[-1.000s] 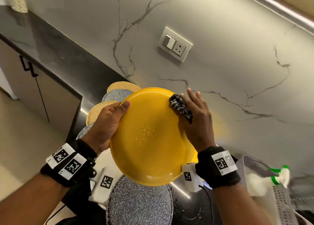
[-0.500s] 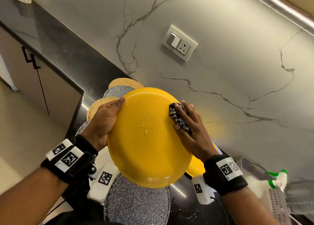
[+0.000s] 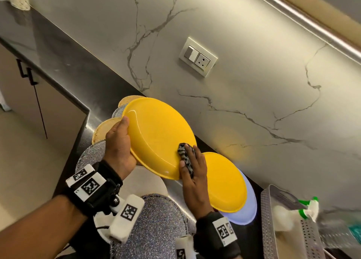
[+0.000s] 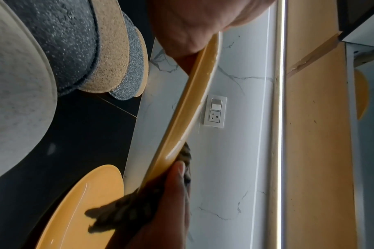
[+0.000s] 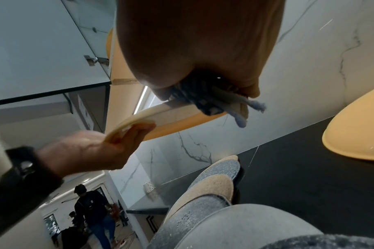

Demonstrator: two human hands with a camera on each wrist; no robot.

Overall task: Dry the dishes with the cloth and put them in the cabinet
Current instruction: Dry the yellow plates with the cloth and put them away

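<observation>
A yellow plate [image 3: 158, 137] is held tilted above the dark counter. My left hand [image 3: 119, 141] grips its left rim, thumb on the upper face; the same plate [image 4: 192, 101] runs edge-on from that hand [image 4: 192, 25]. My right hand [image 3: 192, 167] presses a dark patterned cloth [image 3: 184, 156] onto the plate's lower right edge. From below, the cloth [image 5: 213, 99] is pinched around the rim [image 5: 177, 118] by the right hand [image 5: 192, 42]. A second yellow plate [image 3: 224, 182] lies on a pale blue plate [image 3: 248, 210].
Round glitter-grey and tan placemats [image 3: 156, 225] overlap on the counter [image 3: 64, 63] below my hands. A perforated grey basket [image 3: 283, 219] and a green-capped spray bottle [image 3: 309, 208] stand at the right. An open upper cabinet holds a yellow plate [image 4: 362, 94]. A wall socket [image 3: 198, 56] sits behind.
The plate has tipped flatter and away from me. My right hand slid the cloth from the upper right rim down to the lower right edge. The left hand's grip is unchanged.
</observation>
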